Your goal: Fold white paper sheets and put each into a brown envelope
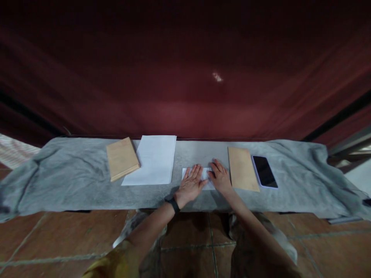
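Observation:
A small piece of white paper [208,184], perhaps folded, lies on the grey cloth under both my hands. My left hand [191,184] rests flat on its left part, fingers stretched out, with a black band on the wrist. On its right end lies my right hand [220,178], fingers somewhat bent and spread, pressing down. Much of the paper is hidden by the hands. To the left is a stack of white paper sheets [155,160]. A single brown envelope [242,168] lies just right of my right hand.
A stack of brown envelopes [122,158] touches the left side of the white sheets. A phone [265,172] with a dark screen lies right of the single envelope. The grey cloth [81,173] covers a long narrow surface against a dark red wall [185,96].

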`<state>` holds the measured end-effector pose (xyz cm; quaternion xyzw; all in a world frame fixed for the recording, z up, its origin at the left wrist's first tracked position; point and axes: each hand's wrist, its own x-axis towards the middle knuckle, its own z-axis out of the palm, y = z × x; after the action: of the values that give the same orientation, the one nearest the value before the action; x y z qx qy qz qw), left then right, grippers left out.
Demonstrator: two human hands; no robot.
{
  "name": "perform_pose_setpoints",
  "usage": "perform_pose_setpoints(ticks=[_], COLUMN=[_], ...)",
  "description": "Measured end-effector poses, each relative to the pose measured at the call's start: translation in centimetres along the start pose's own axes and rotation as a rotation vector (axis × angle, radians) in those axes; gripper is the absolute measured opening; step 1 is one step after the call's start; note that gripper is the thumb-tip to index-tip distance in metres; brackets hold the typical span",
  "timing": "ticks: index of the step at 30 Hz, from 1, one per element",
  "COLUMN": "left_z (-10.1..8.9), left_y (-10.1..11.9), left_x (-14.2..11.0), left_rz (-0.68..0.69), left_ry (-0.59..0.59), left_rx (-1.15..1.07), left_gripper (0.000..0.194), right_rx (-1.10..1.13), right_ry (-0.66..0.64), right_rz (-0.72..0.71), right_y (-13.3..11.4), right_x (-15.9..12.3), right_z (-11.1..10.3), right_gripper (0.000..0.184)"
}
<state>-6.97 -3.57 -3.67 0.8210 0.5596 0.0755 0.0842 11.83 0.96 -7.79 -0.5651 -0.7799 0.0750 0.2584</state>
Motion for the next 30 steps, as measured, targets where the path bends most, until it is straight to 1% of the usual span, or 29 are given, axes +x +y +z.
perform_pose_setpoints(ticks=[3, 6, 10, 13, 15, 17, 18, 20, 22, 25, 27, 29, 30], left_z=[0.2, 0.3, 0.3, 0.1, -0.4, -1.3, -1.9, -3.4, -5.1, -7.6, -9.0, -9.9, -10.1], left_y=[-0.6, -0.7, -0.4, 0.0, 0.4, 0.9, 1.1, 1.3, 1.1, -0.1, -1.3, -2.6, -3.3], left_x=[-0.3, -1.8, -3.2, -3.2, -3.0, -2.9, -2.8, -2.7, -2.4, -1.3, -0.1, 1.3, 2.1], left_rz=[-0.011, 0.056, 0.179, 0.195, 0.201, 0.204, 0.199, 0.176, 0.140, 0.066, -0.028, -0.071, -0.069], left_ry=[0.055, 0.064, 0.023, -0.041, -0.067, -0.064, -0.056, -0.036, -0.008, 0.056, 0.105, 0.094, 0.081], left_rx=[0.051, 0.079, 0.103, 0.116, 0.108, 0.096, 0.092, 0.079, 0.062, 0.010, -0.149, -0.275, -0.294], left_gripper=[0.064, 0.065, 0.054, 0.048, 0.051, 0.053, 0.050, 0.038, 0.030, 0.030, 0.026, 0.022, 0.021], right_rx=[0.009, 0.034, 0.067, 0.058, 0.059, 0.080, 0.100, 0.175, 0.333, 0.574, 0.654, 0.745, 0.793], right_ry=[0.001, 0.002, 0.000, -0.052, -0.089, -0.110, -0.115, -0.116, -0.146, -0.241, -0.292, -0.319, -0.331], right_rz=[-0.004, -0.020, -0.064, -0.103, -0.134, -0.154, -0.157, -0.144, -0.093, -0.016, 0.005, 0.071, 0.118], right_y=[0.0, 0.2, 0.4, 0.4, 0.4, 0.5, 0.5, 0.4, 0.2, -0.4, -1.0, -1.7, -2.0], right_x=[0.0, -0.2, -0.4, -0.4, -0.4, -0.2, -0.1, 0.1, 0.2, 0.2, 0.0, -0.2, -0.3], right_z=[-0.1, -0.2, -0.6, -1.1, -1.5, -2.0, -2.3, -3.0, -3.8, -4.9, -5.4, -5.3, -5.1], right_gripper=[0.045, 0.047, 0.051, 0.051, 0.051, 0.051, 0.051, 0.048, 0.041, 0.030, 0.030, 0.033, 0.034])
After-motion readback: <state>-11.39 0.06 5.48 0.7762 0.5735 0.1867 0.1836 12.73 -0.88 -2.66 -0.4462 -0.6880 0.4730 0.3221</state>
